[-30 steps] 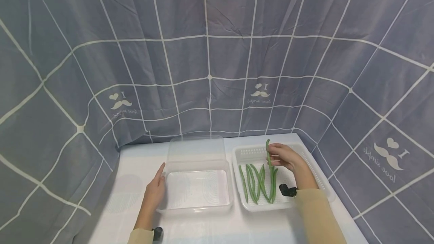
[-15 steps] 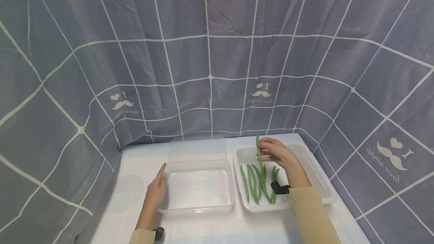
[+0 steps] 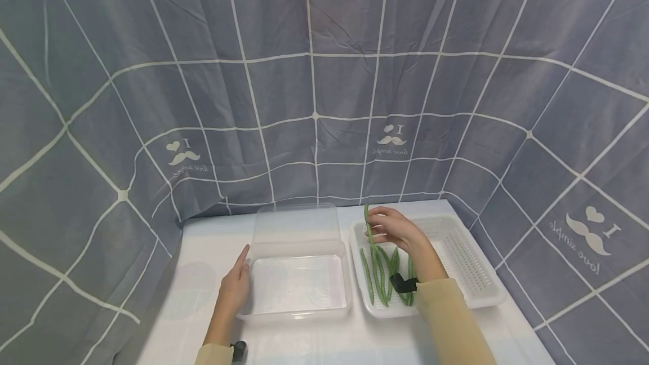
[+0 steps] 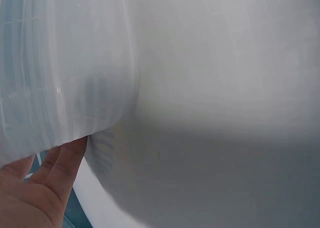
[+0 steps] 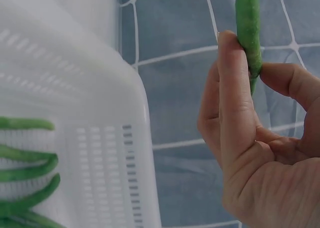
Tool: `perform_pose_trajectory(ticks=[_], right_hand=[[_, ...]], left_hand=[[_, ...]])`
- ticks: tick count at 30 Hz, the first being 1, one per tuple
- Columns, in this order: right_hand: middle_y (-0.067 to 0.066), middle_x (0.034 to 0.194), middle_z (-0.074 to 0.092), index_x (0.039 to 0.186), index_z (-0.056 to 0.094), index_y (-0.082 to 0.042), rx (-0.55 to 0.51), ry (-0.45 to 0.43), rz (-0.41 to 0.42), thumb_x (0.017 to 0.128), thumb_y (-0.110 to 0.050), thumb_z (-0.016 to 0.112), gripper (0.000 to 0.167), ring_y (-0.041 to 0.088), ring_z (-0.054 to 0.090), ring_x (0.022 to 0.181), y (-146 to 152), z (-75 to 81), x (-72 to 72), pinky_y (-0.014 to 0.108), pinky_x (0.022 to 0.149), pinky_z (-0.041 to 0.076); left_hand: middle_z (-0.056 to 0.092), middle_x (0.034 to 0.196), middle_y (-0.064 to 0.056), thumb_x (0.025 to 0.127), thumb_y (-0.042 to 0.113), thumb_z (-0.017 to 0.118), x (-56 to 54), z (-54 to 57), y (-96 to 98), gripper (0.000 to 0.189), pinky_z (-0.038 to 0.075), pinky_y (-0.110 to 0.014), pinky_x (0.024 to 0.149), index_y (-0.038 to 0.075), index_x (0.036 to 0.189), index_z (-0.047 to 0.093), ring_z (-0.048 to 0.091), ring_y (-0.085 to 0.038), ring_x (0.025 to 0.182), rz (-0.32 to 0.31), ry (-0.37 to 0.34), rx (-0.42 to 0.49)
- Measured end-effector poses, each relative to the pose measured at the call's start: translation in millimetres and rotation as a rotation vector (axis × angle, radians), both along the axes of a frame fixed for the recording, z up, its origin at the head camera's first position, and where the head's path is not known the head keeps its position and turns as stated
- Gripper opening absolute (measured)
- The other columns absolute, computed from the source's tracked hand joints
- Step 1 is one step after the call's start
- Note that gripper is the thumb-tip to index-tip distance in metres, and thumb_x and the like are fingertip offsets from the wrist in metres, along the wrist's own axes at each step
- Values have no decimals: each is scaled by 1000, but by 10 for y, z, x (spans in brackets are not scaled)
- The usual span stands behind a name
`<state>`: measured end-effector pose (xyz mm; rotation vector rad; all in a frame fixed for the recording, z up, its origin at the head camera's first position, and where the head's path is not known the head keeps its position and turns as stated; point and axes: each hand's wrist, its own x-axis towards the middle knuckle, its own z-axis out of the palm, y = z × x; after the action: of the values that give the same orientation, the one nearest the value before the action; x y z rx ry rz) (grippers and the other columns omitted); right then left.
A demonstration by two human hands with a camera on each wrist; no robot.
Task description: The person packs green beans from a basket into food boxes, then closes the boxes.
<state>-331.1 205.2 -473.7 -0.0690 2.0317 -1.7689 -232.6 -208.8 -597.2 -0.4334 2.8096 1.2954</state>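
Note:
My right hand [image 3: 400, 231] pinches one green bean [image 5: 248, 25] between thumb and fingers, holding it near-upright over the left part of a white plastic basket [image 3: 485, 283]. Several other green beans [image 3: 367, 277] lie in that basket, some partly hidden behind my right wrist. To the left stands a clear plastic box [image 3: 299, 315] with nothing visible inside. My left hand [image 3: 235, 290] rests against the box's left side with its fingers extended; in the left wrist view the fingertips [image 4: 75, 147] touch the box's edge.
A transparent lid [image 3: 296, 224] lies folded back behind the box. Box and basket stand side by side, a narrow gap between them, on a pale tabletop [image 3: 314, 348]. Grey-blue grid-patterned curtains [image 3: 345, 89] enclose the back and sides.
My right hand has moved left with the green bean, from the middle of the basket to near its left edge. The left hand stays at the box.

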Motion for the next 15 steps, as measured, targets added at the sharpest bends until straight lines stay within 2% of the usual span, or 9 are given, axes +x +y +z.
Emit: perform_pose_trajectory(ticks=[15], right_hand=[[5,95,62,140,50,4,-1,-24,51,105,-12,58,39,16,73,86,-424,-108,28,29,72,67]], left_hand=[[35,170,-23,117,31,28,10,22,14,56,31,-72,124,27,172,20,36,-51,154,-3,1,-6]])
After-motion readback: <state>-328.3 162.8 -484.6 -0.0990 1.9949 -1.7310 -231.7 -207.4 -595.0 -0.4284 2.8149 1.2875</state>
